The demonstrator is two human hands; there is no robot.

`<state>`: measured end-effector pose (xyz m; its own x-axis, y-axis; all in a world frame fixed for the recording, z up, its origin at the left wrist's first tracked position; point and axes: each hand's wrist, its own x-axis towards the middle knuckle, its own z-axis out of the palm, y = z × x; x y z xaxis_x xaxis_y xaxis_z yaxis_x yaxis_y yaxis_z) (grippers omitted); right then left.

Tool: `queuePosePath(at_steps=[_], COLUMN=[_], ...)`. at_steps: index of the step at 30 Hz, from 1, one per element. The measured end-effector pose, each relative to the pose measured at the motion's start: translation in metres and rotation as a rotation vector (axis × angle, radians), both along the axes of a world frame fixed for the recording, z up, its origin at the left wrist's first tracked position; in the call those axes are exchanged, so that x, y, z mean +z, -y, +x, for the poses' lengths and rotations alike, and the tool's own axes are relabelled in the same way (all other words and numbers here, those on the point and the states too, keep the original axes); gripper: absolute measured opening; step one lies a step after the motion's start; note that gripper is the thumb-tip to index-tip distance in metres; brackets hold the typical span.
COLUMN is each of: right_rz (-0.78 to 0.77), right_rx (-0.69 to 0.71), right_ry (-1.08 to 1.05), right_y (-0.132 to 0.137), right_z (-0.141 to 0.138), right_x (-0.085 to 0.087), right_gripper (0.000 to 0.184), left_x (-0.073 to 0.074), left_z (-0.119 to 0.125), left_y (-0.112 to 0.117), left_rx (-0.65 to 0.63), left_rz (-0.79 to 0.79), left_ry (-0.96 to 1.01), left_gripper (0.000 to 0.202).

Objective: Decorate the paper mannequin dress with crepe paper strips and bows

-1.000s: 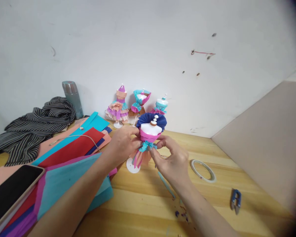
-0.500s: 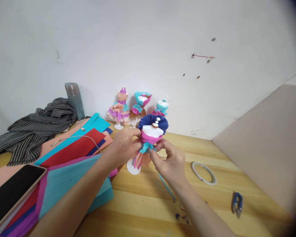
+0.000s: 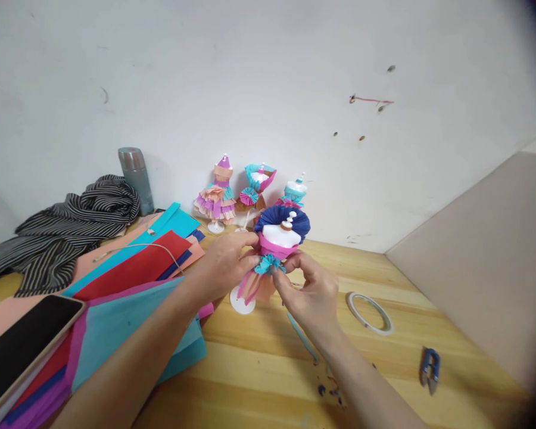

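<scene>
Between my hands a small white mannequin [image 3: 280, 236] leans over the table, dressed in crepe paper. Behind its neck fans a dark blue pleated collar [image 3: 290, 217]; a pink band [image 3: 274, 248] wraps its chest. A turquoise paper ruffle [image 3: 269, 264] sits at the waist above a peach and pink skirt [image 3: 255, 288]. My left hand [image 3: 230, 257] is closed on the mannequin's left side at the waist. With thumb and fingers, my right hand [image 3: 308, 286] pinches the ruffle's right edge. The round white base [image 3: 242, 301] shows below, tilted.
Three dressed mannequins, one in a peach and purple dress [image 3: 215, 199], stand by the wall. Coloured paper sheets [image 3: 134, 322], a phone [image 3: 31, 351], a striped cloth [image 3: 75, 214] and a flask [image 3: 136, 179] lie or stand left. A tape roll [image 3: 386, 325] and thread snips [image 3: 430, 369] are right.
The mannequin has shifted slightly right and tips a little more that way. Both hands keep their hold, the right one moving slightly right with it.
</scene>
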<state>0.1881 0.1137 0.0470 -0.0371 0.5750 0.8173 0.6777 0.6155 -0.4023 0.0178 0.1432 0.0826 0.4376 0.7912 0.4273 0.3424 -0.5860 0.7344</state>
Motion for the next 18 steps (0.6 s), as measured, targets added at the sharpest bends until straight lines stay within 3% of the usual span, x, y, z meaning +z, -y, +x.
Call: queuePosePath(at_steps=[9,18], right_rz=[-0.029,-0.09], right_rx=[-0.024,0.005], right_ry=[-0.025,-0.114], right_y=[-0.001,-0.002], right_z=[0.0,0.003], right_x=[-0.002,-0.007], right_gripper=[0.017,0.016], left_x=[0.011,0.006], left_z=[0.0,0.0], left_y=[0.008,0.002], left_rx=[0.003,0.027], left_rz=[-0.019,-0.045], left_ry=[-0.069,-0.01], left_gripper=[0.014,0.015])
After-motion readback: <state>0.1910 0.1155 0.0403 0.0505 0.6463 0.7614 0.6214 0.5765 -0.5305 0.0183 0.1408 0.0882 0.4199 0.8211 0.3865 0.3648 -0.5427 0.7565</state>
